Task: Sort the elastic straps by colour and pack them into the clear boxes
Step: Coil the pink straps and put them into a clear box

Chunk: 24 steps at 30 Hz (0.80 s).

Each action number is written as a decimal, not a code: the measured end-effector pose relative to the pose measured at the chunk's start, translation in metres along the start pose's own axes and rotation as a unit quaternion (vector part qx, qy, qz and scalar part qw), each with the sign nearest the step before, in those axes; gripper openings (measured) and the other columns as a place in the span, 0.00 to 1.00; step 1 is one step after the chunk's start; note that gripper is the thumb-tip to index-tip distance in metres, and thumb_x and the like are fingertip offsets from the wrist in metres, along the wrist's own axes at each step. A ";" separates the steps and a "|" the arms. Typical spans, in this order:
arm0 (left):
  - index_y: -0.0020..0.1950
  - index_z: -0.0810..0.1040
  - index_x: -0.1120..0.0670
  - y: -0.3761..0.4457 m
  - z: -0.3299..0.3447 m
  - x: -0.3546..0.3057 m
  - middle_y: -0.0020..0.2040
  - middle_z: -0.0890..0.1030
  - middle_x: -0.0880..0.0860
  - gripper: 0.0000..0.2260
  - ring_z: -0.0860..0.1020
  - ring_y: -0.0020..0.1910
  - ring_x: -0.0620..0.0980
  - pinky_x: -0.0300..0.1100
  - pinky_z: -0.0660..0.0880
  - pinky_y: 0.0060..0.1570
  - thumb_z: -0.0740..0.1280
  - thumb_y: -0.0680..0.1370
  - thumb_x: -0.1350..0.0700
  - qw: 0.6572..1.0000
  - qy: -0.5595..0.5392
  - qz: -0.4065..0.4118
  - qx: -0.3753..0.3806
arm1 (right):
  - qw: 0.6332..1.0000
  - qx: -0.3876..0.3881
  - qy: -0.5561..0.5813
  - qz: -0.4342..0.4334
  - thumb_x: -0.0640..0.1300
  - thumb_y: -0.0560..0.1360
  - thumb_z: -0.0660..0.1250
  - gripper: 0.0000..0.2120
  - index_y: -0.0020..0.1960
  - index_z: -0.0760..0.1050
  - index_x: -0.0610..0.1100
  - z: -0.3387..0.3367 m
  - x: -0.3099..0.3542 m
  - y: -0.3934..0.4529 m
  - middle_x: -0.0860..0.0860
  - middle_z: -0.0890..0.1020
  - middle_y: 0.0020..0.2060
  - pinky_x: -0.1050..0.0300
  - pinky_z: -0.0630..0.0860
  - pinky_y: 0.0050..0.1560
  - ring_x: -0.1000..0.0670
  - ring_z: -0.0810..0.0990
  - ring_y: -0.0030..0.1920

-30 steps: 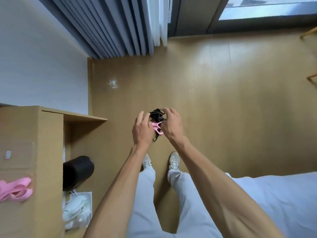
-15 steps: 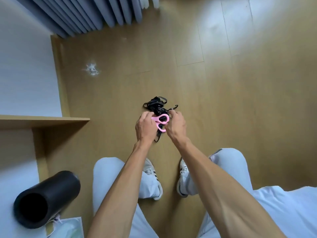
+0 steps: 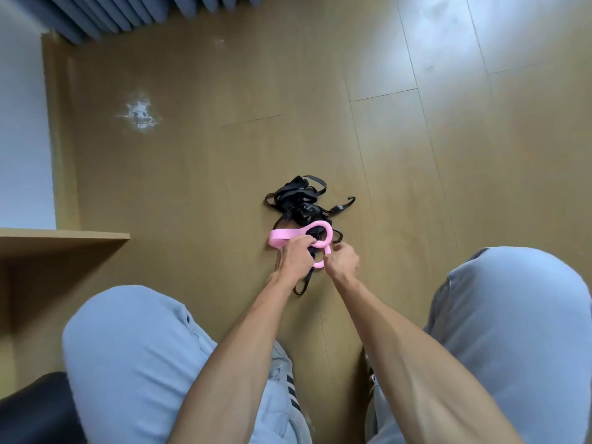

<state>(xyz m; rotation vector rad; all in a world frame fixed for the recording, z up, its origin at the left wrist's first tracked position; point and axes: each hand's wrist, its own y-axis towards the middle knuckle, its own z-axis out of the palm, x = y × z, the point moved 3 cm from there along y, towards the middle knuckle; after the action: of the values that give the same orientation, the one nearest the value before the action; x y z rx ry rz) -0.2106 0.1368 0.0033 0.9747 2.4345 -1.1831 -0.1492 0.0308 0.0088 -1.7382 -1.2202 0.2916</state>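
Early stage, sorting barely begun. Pink elastic strap [image 3: 283,239] and black elastic straps [image 3: 298,200] in one tangled pile on the wooden floor [image 3: 416,155], centre of view, just beyond the knees. Pink loop lies on the near edge of the black bundle, overlapping it; a black hook end [image 3: 349,200] sticks out to the right, one black tail trails toward the near side under the wrists.

Left hand [image 3: 296,261]: fingers curled, pinching the pink strap at its near-left section. Right hand [image 3: 342,261]: fingers curled tight at the pink loop's near-right end, apparently gripping it, contact partly hidden by the knuckles.

Judgement: current step is pulling pink free of black. Nothing separated yet, colours touching.

Clear boxes not in view, so nothing visibly packed. Left to do: untangle pink, set aside, untangle the black ones, pack each colour into its box.

Risk: hook snagging the pink loop during the pull.

Also around: wooden shelf [image 3: 64,235] at left, black roller [image 3: 35,408] at near-left corner, grey curtain [image 3: 153,11] at far edge.
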 end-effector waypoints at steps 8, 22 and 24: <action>0.65 0.76 0.54 0.011 0.031 0.017 0.63 0.76 0.52 0.23 0.75 0.57 0.57 0.50 0.72 0.46 0.60 0.72 0.69 1.000 -0.009 0.016 0.018 | 0.991 0.033 0.107 0.078 0.38 0.75 0.63 0.16 0.63 0.76 0.42 0.035 -0.029 0.025 0.44 0.82 0.56 0.55 0.74 0.48 0.45 0.79 0.50; 0.50 0.84 0.53 0.010 0.025 0.032 0.49 0.79 0.52 0.09 0.79 0.48 0.51 0.39 0.71 0.46 0.66 0.76 0.62 0.966 -0.190 -0.124 -0.124 | 0.961 0.044 0.253 0.106 0.31 0.73 0.64 0.09 0.39 0.78 0.40 0.031 -0.008 0.020 0.46 0.80 0.32 0.67 0.67 0.22 0.51 0.77 0.28; 0.47 0.84 0.52 0.003 0.016 0.029 0.45 0.82 0.50 0.09 0.79 0.43 0.49 0.38 0.73 0.43 0.65 0.78 0.62 0.928 -0.299 -0.139 -0.174 | 0.957 0.004 0.280 0.075 0.35 0.75 0.65 0.05 0.42 0.79 0.41 0.024 0.003 0.016 0.47 0.83 0.39 0.63 0.71 0.31 0.50 0.79 0.36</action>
<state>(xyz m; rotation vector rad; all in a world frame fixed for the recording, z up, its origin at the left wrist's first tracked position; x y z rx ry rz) -0.2308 0.1397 -0.0233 0.1294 2.1920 -0.8980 -0.1540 0.0463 -0.0159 -1.7457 -0.6751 -0.1096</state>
